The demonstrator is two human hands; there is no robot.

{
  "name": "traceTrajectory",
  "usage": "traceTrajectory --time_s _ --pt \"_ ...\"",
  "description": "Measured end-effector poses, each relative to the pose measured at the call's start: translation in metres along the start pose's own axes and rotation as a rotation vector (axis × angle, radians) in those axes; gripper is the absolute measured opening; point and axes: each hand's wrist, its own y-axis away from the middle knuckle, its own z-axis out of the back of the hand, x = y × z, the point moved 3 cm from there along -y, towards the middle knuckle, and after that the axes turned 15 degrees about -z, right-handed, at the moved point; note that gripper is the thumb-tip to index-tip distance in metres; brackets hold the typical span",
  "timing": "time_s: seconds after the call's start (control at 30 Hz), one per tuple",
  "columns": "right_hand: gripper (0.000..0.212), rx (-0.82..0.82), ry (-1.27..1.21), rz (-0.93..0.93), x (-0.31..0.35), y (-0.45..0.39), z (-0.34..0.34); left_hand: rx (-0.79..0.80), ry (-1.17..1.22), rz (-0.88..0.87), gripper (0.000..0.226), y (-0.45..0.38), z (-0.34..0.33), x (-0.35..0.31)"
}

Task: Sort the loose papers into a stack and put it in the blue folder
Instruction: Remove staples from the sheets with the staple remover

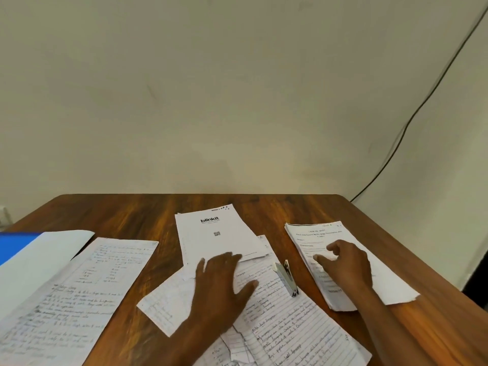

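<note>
Several loose papers lay spread around my hands on the wooden table [137, 212]. My left hand [220, 283] rested flat, fingers straight and fairly wide, on the overlap of the blinkit sheet [214, 233] and the lined handwritten pages [280, 320] beneath it, I judge to pin them before drawing them together. My right hand [343, 265] sat on the printed stack [317, 239] to its own side, fingers loosely curled with the tips touching the top page, apparently steadying that pile as the place to gather the rest. Between my hands lay a stapler [286, 278] on the lined pages; it would have to be shifted before those sheets could slide free. Well to the left of my left hand lay a large handwritten sheet [79, 294], and beyond it the blue folder [13, 245], only a corner showing under a white sheet [45, 257]. A dark cable [422, 101] ran down the wall far beyond my right hand.
</note>
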Motion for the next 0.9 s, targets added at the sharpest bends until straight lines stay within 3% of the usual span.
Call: traceTrajectory --time_s 0.17,0.3,0.47,0.7,0.9 --pt "0.070 0.102 0.194 -0.003 -0.020 0.011 -0.002 0.008 0.103 -0.137 0.062 -0.012 -0.020 -0.046" --pt "0.054 -0.018 0.313 0.049 -0.013 0.028 -0.001 0.065 0.161 -0.103 0.060 -0.021 -0.036 -0.066" --pt "0.026 -0.041 0.326 0.131 -0.005 0.034 -0.004 0.129 0.164 -0.068 0.059 -0.023 -0.045 -0.075" --pt "0.026 -0.101 0.285 0.168 0.004 0.037 -0.004 0.092 0.207 -0.063 0.054 -0.024 -0.050 -0.072" --pt "0.025 -0.063 0.197 0.278 0.024 0.057 0.000 -0.051 0.541 0.009 0.033 -0.034 -0.044 -0.066"
